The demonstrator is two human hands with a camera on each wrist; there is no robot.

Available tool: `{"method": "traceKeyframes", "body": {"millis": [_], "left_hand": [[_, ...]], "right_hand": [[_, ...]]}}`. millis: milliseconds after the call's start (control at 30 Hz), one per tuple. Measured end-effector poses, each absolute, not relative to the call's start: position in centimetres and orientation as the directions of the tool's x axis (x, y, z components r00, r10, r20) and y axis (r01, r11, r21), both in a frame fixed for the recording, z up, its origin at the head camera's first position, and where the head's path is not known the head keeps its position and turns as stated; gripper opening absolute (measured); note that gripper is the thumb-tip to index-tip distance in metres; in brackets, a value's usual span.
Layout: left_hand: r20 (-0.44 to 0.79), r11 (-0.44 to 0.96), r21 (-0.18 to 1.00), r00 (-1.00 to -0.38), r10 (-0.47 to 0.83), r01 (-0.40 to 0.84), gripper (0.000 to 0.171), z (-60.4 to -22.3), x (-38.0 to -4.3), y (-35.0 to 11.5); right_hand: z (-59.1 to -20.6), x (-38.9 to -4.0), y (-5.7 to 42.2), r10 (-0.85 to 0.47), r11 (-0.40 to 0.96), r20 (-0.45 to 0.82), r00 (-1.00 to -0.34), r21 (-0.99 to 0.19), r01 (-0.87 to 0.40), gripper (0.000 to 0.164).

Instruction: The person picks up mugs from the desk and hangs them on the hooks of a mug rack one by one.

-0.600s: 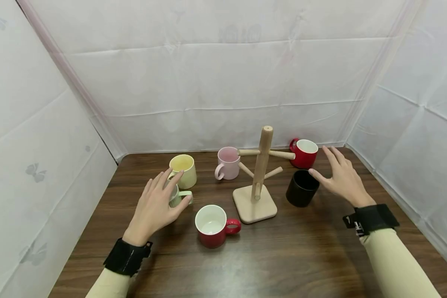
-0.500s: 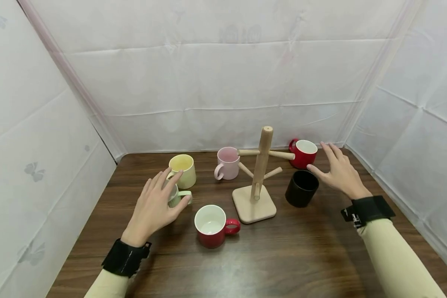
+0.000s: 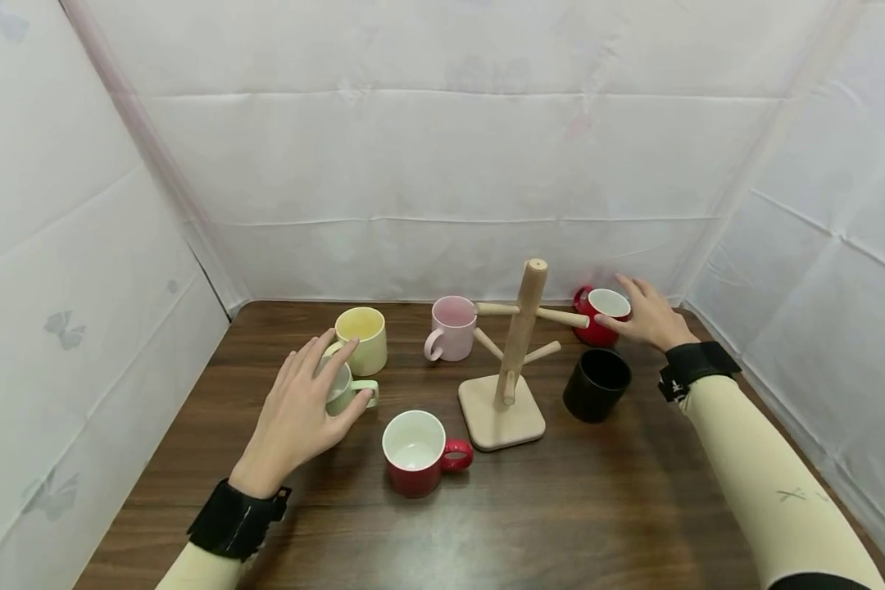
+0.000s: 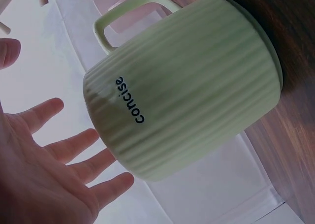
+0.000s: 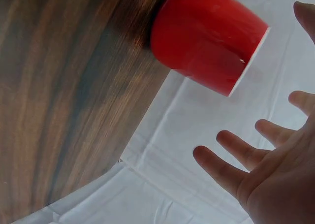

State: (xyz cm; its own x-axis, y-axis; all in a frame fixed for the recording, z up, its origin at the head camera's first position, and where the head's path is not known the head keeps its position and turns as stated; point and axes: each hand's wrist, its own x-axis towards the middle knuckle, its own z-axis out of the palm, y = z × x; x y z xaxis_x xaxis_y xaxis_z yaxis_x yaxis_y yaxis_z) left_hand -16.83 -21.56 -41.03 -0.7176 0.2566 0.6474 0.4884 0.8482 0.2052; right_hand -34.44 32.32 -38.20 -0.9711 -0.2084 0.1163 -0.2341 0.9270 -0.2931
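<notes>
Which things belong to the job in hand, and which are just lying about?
Likely the job:
pale green mug, by the left hand
rear red mug, by the right hand

Apparently standing by:
yellow mug
pink mug
black cup
front red mug
wooden peg stand

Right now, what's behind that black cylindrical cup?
Behind the cup stands a glossy red, white-lined mug, the right hand beside it. The cup covers some dark wood-grain tabletop immediately behind it.

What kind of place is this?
Maybe a small booth set up for filming: white sheets on three sides of a brown table, and a pair of black wristbands.
</notes>
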Motion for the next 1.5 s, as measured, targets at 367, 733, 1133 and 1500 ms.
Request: {"method": "traceKeyframes", "body": {"millis": [367,733,1133,1500], "left_hand": [[0.662,0.836,0.198,-0.699,0.27,0.512,0.067,-41.5,-16.4,-21.0],[0.63,0.841,0.21,-0.727,0.274,0.499,0.067,-41.8,-15.8,-20.8],[0.642,0.822,0.225,-0.714,0.279,0.523,0.065,-42.1,-15.7,-20.5],[0.73,0.781,0.214,-0.627,0.271,0.587,0.054,-41.4,-15.6,-20.1]], "right_hand": [[-39.1,-37.7,32.9,-0.298,0.916,-0.056,-0.953,-0.297,-0.269,0.089],[-39.8,-38.6,32.8,-0.304,0.913,-0.093,-0.948,-0.313,-0.262,0.085],[-39.7,-38.9,32.8,-0.306,0.914,-0.076,-0.949,-0.302,-0.271,0.083],[-39.8,-38.9,32.9,-0.339,0.898,0.021,-0.941,-0.291,-0.33,0.077]]}}
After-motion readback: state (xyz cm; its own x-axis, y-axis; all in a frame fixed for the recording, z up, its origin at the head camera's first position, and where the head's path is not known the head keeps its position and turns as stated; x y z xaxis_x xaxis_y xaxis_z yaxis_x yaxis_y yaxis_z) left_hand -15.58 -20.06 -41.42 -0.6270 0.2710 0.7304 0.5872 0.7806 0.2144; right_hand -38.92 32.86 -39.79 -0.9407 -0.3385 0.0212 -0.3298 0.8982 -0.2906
